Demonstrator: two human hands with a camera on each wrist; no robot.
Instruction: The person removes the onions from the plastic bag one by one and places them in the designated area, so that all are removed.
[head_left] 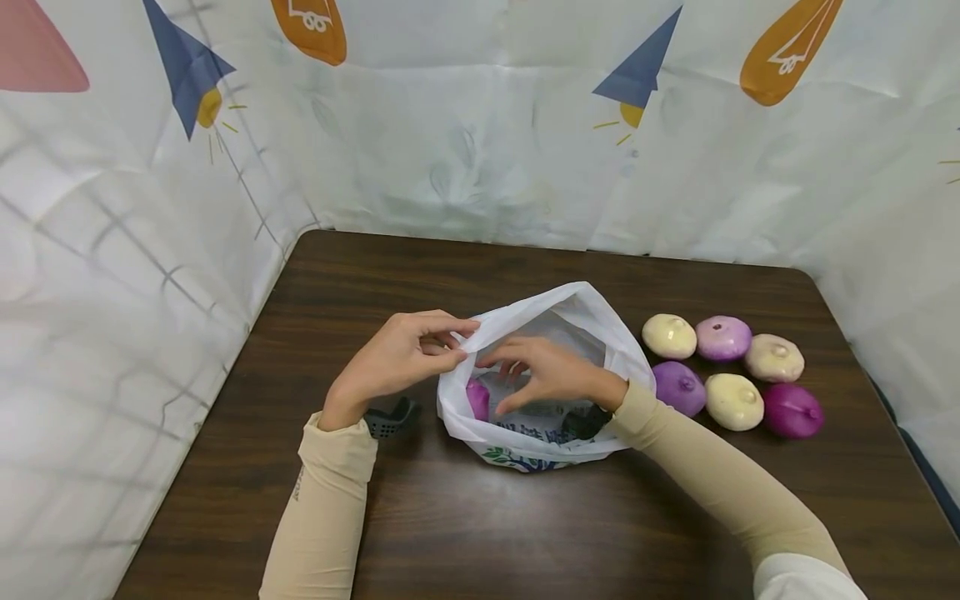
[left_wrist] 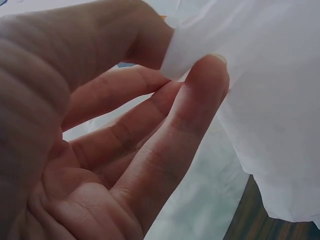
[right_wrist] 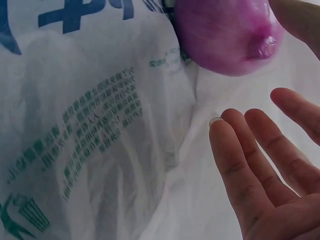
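Note:
A white plastic bag [head_left: 633, 354] with printed lettering stands with its mouth open near the middle of the table. My left hand [head_left: 401, 354] pinches its left rim between thumb and fingers, and the left wrist view shows the white film [left_wrist: 270, 95] there. Inside the bag, my right hand [head_left: 555, 371] has its fingers spread and grips nothing. Close to those fingers lies a purple onion [head_left: 477, 399] at the bag's left side. In the right wrist view this onion [right_wrist: 225, 37] is apart from the fingertips [right_wrist: 227, 137].
Right of the bag, several onions sit in two rows on the brown table [head_left: 570, 533]: pale yellow ones [head_left: 669, 336], light purple ones [head_left: 723, 337] and a deep purple one [head_left: 793, 410]. A printed white cloth [head_left: 480, 125] hangs behind the table and along its left.

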